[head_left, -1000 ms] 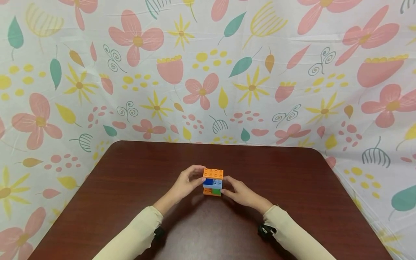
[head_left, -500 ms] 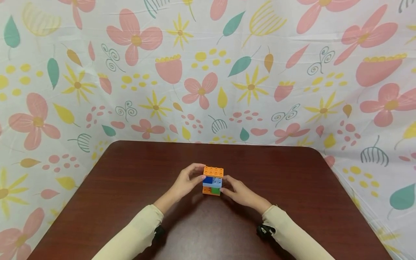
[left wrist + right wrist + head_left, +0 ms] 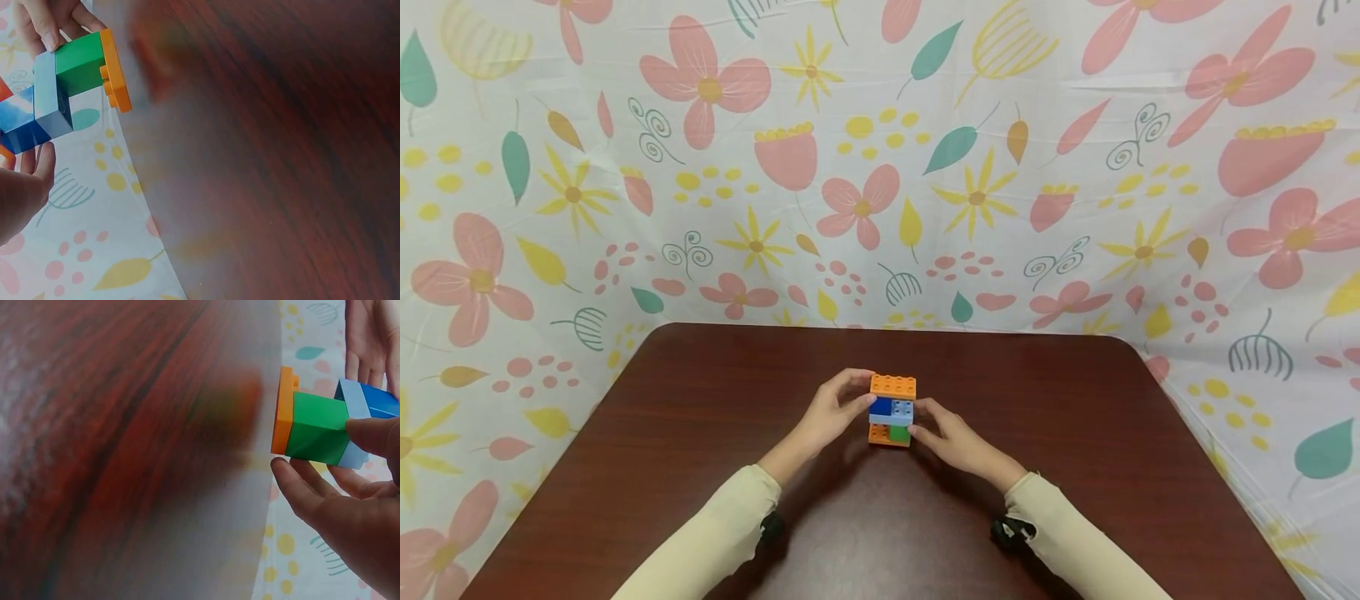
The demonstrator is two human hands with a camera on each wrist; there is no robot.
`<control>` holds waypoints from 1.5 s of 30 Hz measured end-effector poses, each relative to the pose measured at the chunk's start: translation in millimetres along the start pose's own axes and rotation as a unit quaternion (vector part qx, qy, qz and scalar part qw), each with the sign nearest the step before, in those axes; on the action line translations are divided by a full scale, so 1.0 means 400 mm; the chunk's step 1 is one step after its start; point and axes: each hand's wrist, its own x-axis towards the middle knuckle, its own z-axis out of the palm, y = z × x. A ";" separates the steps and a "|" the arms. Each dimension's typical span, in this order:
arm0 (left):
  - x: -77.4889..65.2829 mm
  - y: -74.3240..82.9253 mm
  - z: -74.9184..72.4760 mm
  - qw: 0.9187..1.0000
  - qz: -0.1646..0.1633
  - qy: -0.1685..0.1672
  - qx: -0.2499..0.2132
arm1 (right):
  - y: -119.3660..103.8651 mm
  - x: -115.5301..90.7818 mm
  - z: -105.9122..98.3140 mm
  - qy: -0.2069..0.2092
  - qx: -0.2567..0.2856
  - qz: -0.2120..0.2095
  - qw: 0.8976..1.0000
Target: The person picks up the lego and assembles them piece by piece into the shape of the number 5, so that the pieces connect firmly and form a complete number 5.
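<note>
A stack of toy building bricks [image 3: 891, 419] is held between both hands over the middle of the table. From the top down it has an orange plate [image 3: 893, 386], a dark blue brick [image 3: 881, 406] at left, a light blue piece [image 3: 355, 403], a green brick [image 3: 319, 428] at right, and an orange bottom plate [image 3: 116, 72]. My left hand [image 3: 823, 414] pinches the upper left side, thumb by the dark blue brick. With thumb and fingers, my right hand [image 3: 957, 437] grips the lower right side around the green and light blue pieces. In the wrist views the bottom plate stands apart from its blurred reflection.
The dark brown wooden table [image 3: 737, 367] has rounded far corners and a glossy top. Behind it hangs a white cloth [image 3: 880, 125] printed with flowers and leaves. A black wrist device [image 3: 1011, 531] shows under the right sleeve.
The stack has risen slightly in the head view, both hands going with it. Their hold on it looks the same. The head view has shifted a little.
</note>
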 end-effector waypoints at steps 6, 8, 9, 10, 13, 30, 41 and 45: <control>0.009 -0.001 0.002 1.000 -0.006 0.006 0.008 | -0.005 -0.002 0.002 0.013 0.004 0.003 1.000; 0.011 -0.002 0.003 1.000 -0.011 0.010 0.010 | -0.008 -0.003 0.001 0.018 0.000 0.005 1.000; 0.013 -0.002 0.003 1.000 -0.014 0.011 0.012 | -0.010 -0.004 0.001 0.020 -0.001 0.008 1.000; 0.014 -0.002 0.004 1.000 -0.018 0.013 0.012 | -0.011 -0.004 0.000 0.021 -0.003 0.013 1.000; 0.019 -0.004 0.008 1.000 -0.026 0.015 0.009 | -0.011 -0.007 0.000 0.023 -0.001 0.029 0.999; 0.046 -0.010 0.022 0.996 -0.077 0.010 -0.041 | -0.014 -0.008 0.003 0.011 0.082 0.065 0.994; 0.059 -0.023 0.027 0.991 -0.110 0.006 -0.083 | -0.028 -0.005 -0.004 0.004 0.094 0.089 0.992; 0.065 -0.029 0.029 0.989 -0.126 0.006 -0.078 | -0.077 -0.013 -0.018 -0.003 0.103 0.102 0.989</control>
